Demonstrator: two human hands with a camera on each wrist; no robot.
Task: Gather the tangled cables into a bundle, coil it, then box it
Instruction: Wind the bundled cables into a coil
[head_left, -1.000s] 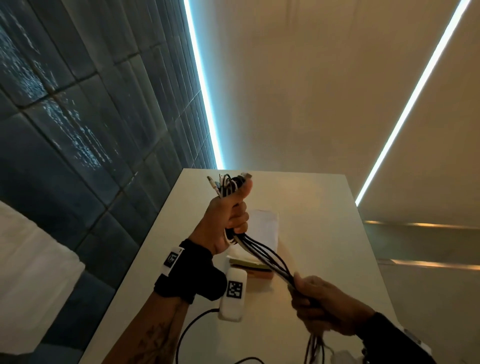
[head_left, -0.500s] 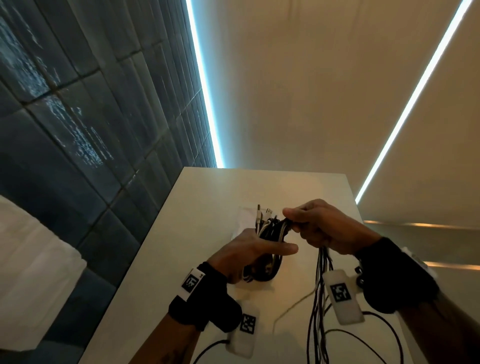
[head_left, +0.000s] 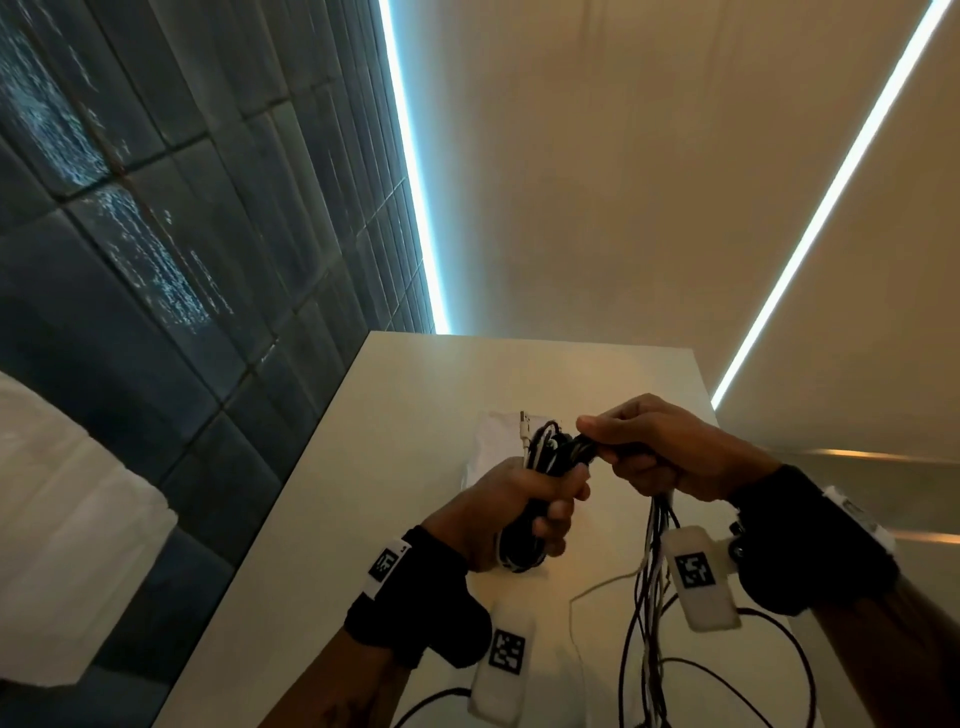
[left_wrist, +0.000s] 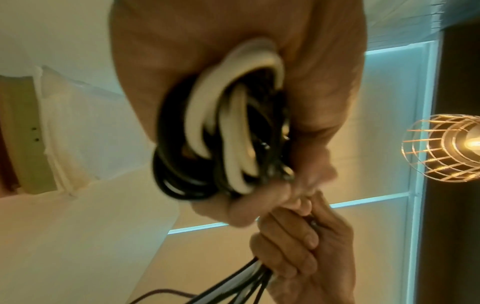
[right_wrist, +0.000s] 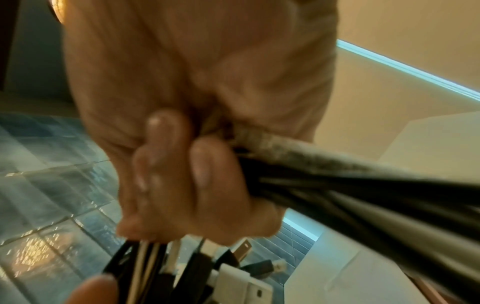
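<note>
My left hand grips a partly wound coil of black and white cables above the white table. In the left wrist view the coil loops through the palm. Just right of it, my right hand grips the same bundle where it leaves the coil; the right wrist view shows its fingers curled round the strands. The loose cable tails hang from the right hand to the table. Several plug ends stick up above the left hand. A box lies on the table beside the left hand.
White paper lies on the table behind the hands. A dark tiled wall runs along the table's left side. A wire-cage lamp hangs to the side. Thin wrist-camera leads trail over the near table.
My left hand came down from its raised position. My right hand rose from low at the near right to meet it, laying the bundle over the coil; since half a second ago they barely moved.
</note>
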